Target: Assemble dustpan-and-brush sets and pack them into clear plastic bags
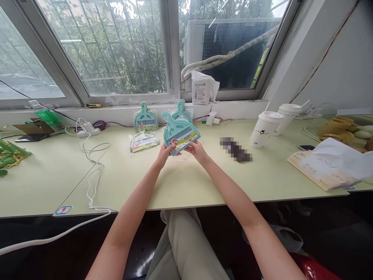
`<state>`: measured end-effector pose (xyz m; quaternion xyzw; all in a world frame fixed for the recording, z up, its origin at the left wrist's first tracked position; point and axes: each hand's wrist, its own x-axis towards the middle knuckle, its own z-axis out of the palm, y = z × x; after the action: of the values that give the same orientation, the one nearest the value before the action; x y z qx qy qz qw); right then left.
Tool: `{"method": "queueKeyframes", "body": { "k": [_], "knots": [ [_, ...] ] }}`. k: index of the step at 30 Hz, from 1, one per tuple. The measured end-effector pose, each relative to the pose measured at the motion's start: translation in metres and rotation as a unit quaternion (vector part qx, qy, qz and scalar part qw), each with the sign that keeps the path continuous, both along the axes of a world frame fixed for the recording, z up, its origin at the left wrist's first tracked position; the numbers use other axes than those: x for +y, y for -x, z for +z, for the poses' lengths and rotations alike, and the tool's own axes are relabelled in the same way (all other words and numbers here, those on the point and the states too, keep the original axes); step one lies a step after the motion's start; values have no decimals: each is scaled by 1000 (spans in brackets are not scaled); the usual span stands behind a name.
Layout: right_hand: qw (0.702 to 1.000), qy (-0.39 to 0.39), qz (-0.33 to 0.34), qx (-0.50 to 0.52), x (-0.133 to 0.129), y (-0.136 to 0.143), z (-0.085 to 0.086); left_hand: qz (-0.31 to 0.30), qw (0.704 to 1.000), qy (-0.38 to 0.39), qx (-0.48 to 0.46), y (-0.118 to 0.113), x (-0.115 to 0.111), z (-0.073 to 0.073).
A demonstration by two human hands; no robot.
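Observation:
Held up over the table is a teal mini dustpan and brush set [180,132] with a printed label, tilted a little. My left hand [166,152] grips its lower left corner, and my right hand [197,151] pinches the lower right edge. Behind it, partly hidden, another teal dustpan set [181,108] leans at the sill. One more teal dustpan set [145,117] stands upright to the left. In front of that lies a paler packaged dustpan set [143,140] in clear wrap.
Right of my hands are a pixelated dark item [235,149], two white lidded cups [266,128] with straws and a paper bag [329,165]. A white cable [93,175] and power strip [89,131] lie left. A white box [201,91] stands on the windowsill.

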<state>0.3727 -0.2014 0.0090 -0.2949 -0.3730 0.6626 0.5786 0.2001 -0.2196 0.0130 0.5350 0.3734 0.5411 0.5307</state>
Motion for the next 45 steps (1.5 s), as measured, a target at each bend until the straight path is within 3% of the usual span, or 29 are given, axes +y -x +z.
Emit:
{"method": "queueKeyframes", "body": {
  "k": [10,15,17,19,21,24,26,28,31,35,41,45],
  "knots": [
    [996,69,-40,-51,8,-15,1,12,1000,25,-3,5,-1,3],
    [986,59,22,-157,10,-28,6,28,998,53,-31,11,5,1],
    [971,31,4,-239,12,-37,7,56,995,64,-56,17,10,-1],
    [931,-48,-88,-350,13,-46,6,86,990,72,-80,24,16,-3],
    [847,-188,-176,-465,14,-52,3,105,986,86,-93,31,20,-5],
    [713,-371,-186,-564,15,-53,-3,112,982,116,-101,37,23,-7],
    [685,-417,-179,-570,17,-50,-7,97,981,133,-101,39,23,-8],
    [701,-421,-188,-544,19,-46,-9,73,982,151,-86,40,21,-8],
    [752,-397,-198,-488,21,-44,-9,35,984,171,-35,41,19,-8],
    [797,-358,-218,-436,20,-44,-8,-26,989,138,41,40,16,-7],
    [791,-313,-297,-433,18,-43,-14,-121,985,83,95,31,9,-6],
    [794,-300,-299,-436,20,-43,-18,-146,981,52,113,28,5,-5]
  ]
}}
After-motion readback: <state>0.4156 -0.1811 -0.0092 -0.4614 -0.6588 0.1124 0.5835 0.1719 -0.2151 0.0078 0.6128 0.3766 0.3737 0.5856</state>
